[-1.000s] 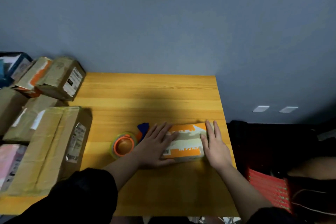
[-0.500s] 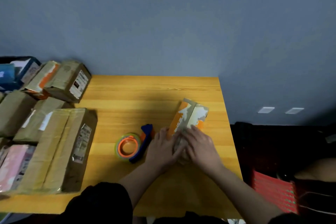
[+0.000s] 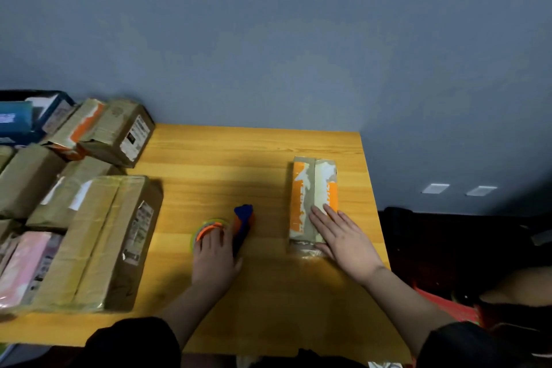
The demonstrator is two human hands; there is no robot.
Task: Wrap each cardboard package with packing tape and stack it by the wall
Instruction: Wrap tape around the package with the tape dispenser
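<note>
1. Nearest, two forearms in dark sleeves reach over the wooden worktop (image 3: 185,302).
2. The left hand (image 3: 213,260) curls down onto the tape dispenser (image 3: 222,227), grasping it.
3. The right hand (image 3: 340,237) lies flat, fingers straight, on the near end of the orange package (image 3: 310,191).
4. The package lies to the right of the dispenser, well apart, its long axis pointing toward the wall (image 3: 268,39).
5. Farther left, brown boxes (image 3: 98,242) sit piled.
</note>
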